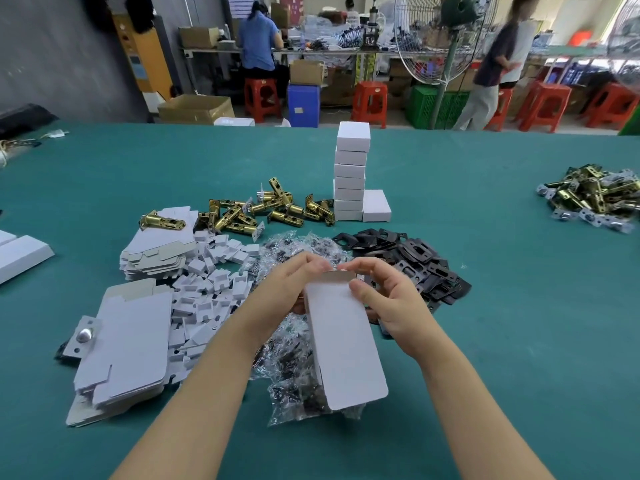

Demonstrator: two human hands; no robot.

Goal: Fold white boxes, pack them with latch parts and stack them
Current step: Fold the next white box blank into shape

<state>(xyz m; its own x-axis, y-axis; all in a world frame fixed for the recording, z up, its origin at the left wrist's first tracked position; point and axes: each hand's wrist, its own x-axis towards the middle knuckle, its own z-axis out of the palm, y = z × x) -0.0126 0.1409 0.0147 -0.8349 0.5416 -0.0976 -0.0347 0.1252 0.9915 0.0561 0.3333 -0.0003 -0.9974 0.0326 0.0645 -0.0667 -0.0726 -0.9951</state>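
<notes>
Eight finished boxes (350,174) stacked on the desk (485,306); both hands, left (287,289) and right (388,299), pinch another box (343,341) mid-fold above it, piles of latches (263,209) unpacked

- The left hand's (291,285) fingertips are blurred where the top flap of the white box (343,344) is met.
- Part of the heap of clear bags (294,382) is covered by the box and both forearms.
- The white tray (20,254) is cut off by the left edge.
- The walking person (498,60) is smeared by motion.
- The bags' dark contents cannot be made out.
</notes>
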